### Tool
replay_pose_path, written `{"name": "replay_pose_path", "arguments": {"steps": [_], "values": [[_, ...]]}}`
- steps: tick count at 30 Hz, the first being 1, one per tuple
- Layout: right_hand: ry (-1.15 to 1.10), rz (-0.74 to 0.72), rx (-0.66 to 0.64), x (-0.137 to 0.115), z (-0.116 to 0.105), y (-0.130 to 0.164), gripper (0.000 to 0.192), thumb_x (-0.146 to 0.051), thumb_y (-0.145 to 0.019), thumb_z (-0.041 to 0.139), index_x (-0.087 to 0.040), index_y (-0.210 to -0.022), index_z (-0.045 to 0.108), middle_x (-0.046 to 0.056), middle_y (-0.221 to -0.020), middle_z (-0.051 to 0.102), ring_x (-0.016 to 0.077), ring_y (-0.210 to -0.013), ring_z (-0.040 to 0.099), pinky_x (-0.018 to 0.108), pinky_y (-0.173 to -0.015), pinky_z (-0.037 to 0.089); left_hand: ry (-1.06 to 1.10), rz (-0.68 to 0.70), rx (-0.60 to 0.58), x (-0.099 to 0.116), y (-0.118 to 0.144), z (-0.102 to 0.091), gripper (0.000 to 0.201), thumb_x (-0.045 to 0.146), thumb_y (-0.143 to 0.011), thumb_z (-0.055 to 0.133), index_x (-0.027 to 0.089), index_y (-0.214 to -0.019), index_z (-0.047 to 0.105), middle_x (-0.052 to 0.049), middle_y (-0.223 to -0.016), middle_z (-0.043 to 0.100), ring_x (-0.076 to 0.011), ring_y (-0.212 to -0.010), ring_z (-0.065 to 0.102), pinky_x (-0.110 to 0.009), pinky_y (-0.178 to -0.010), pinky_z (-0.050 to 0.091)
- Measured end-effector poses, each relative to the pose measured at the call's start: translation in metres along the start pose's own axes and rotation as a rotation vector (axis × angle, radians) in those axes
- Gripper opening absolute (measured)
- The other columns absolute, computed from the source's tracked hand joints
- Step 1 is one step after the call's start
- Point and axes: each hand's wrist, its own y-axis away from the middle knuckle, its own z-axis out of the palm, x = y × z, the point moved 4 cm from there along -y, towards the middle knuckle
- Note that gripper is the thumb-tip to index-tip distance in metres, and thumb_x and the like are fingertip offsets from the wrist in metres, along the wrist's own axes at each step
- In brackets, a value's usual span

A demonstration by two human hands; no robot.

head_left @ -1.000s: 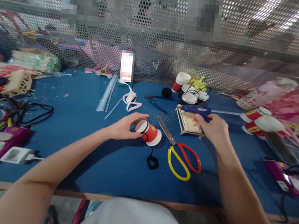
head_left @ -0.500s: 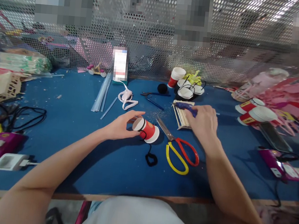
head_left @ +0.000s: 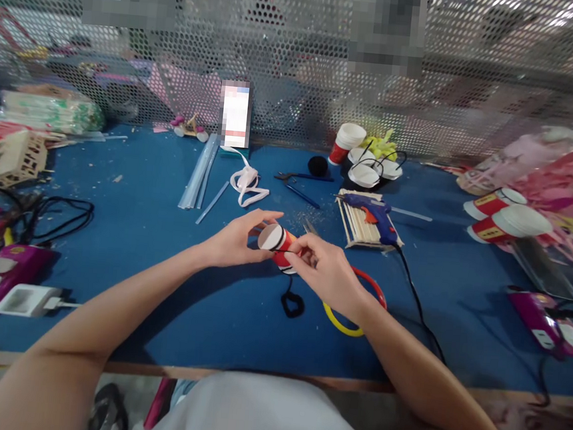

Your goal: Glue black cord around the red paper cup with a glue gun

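On the blue table (head_left: 153, 243), both hands — left (head_left: 237, 241), right (head_left: 326, 275) — grip a red paper cup (head_left: 277, 241) (white-bottomed, lying sideways).

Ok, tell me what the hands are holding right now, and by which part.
Both hold the red paper cup, lying on its side: the left hand grips the base end, the right hand the rim end. A black cord trails beneath.

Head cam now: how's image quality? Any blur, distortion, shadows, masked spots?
Head view: wide-angle bend, the table edge bows and the frame edges smear. The centre is fairly sharp: the left hand, right hand and red cup read clearly. Soft overhead light throws faint shadows under the forearms. Bright glare on the mesh screen at top right. Pixelated blocks hide patches behind the mesh.
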Motion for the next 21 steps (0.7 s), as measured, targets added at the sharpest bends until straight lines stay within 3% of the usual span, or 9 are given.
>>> {"name": "replay_pose_path", "arguments": {"steps": [2, 4, 9, 16, 21], "values": [[-0.174, 0.118, -0.082, 0.003, -0.002, 0.002, 0.013, -0.031, -0.087, 0.050, -0.021, -0.078, 0.047, -0.004, -0.061, 0.053, 0.0092, -0.050, 0.045, 0.024, -0.050, 0.037, 0.008, 0.002, -0.022, 0.003, 0.000, 0.001, 0.068, 0.016, -0.070, 0.067, 0.022, -0.132, 0.041, -0.011, -0.120, 0.055, -0.0205, -0.105, 0.059, -0.041, -0.094, 0.049], [-0.209, 0.127, -0.082, 0.002, -0.006, 0.002, 0.015, -0.034, -0.086, 0.051, -0.021, -0.078, 0.048, -0.005, -0.060, 0.050, 0.0081, -0.050, 0.042, 0.022, -0.048, 0.035, 0.010, 0.008, -0.040, 0.005, 0.001, 0.002, 0.066, 0.017, -0.070, 0.067, 0.022, -0.131, 0.042, -0.011, -0.122, 0.053, -0.0207, -0.107, 0.058, -0.041, -0.095, 0.049], [-0.054, 0.042, 0.021, -0.002, -0.015, -0.003, 0.013, -0.030, -0.084, 0.054, -0.020, -0.075, 0.055, -0.007, -0.054, 0.040, 0.0080, -0.050, 0.035, 0.023, -0.050, 0.031, 0.011, 0.024, -0.079, 0.007, 0.003, 0.004, 0.062, 0.021, -0.073, 0.067, 0.024, -0.130, 0.044, -0.010, -0.123, 0.050, -0.0205, -0.108, 0.056, -0.041, -0.095, 0.048], [0.095, -0.060, 0.056, 0.000, -0.018, -0.009, 0.011, -0.023, -0.085, 0.053, -0.019, -0.076, 0.057, -0.001, -0.070, 0.054, 0.0092, -0.058, 0.044, 0.024, -0.055, 0.035, 0.081, 0.019, -0.128, 0.008, 0.004, 0.008, 0.063, 0.021, -0.073, 0.067, 0.025, -0.131, 0.044, -0.010, -0.124, 0.049, -0.0217, -0.108, 0.057, -0.041, -0.093, 0.050], [0.132, -0.100, 0.057, 0.004, -0.018, -0.012, 0.012, -0.021, -0.086, 0.053, -0.019, -0.074, 0.055, 0.000, -0.073, 0.056, 0.0110, -0.064, 0.049, 0.025, -0.058, 0.038, 0.113, 0.028, -0.158, 0.010, 0.004, 0.009, 0.064, 0.020, -0.074, 0.066, 0.026, -0.133, 0.042, -0.011, -0.125, 0.050, -0.0229, -0.113, 0.055, -0.040, -0.094, 0.049]]}}
